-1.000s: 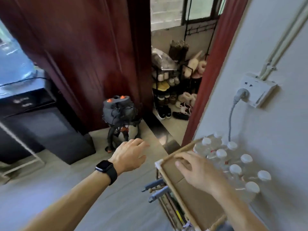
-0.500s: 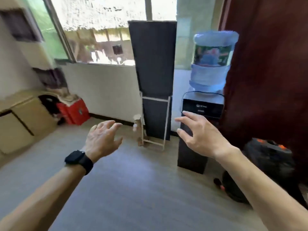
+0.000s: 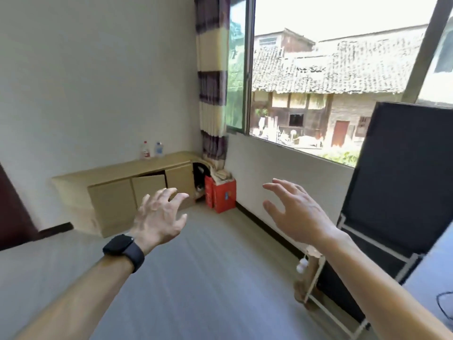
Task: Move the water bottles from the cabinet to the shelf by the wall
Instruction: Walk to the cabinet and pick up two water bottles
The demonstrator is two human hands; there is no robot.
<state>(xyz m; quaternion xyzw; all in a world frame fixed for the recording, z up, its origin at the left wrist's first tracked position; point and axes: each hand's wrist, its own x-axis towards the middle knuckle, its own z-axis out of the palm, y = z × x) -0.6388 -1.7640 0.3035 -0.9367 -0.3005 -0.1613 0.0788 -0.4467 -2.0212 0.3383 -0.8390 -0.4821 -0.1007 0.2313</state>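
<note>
**Across the room, on the cabinet top: two bottles, two empty hands**

Your left hand (image 3: 159, 217) and right hand (image 3: 294, 214) hang out in front of you, fingers spread and loosely bent, holding nothing. What you need is well apart from you. A red-labelled water bottle (image 3: 146, 150) and a blue-labelled water bottle (image 3: 159, 148) stand upright, just beside each other, on the low wooden cabinet (image 3: 115, 169) close to the wall. The shelf by the wall is not in view.

The likeliest slip, I judge, is at the pickup. The bottles stand so close together that reaching for one may clip the other and tip it, and a rolling bottle could drop off the top. Take one in each hand, or steady the neighbour.

Watch your legs too. The middle door (image 3: 149, 190) hangs ajar and tilted, right below the bottles, so a knee could catch it. On your right, the white frame (image 3: 328, 312) under the black panel (image 3: 402, 173) reaches onto the floor, so a careless turn with full hands could hook it.
</note>
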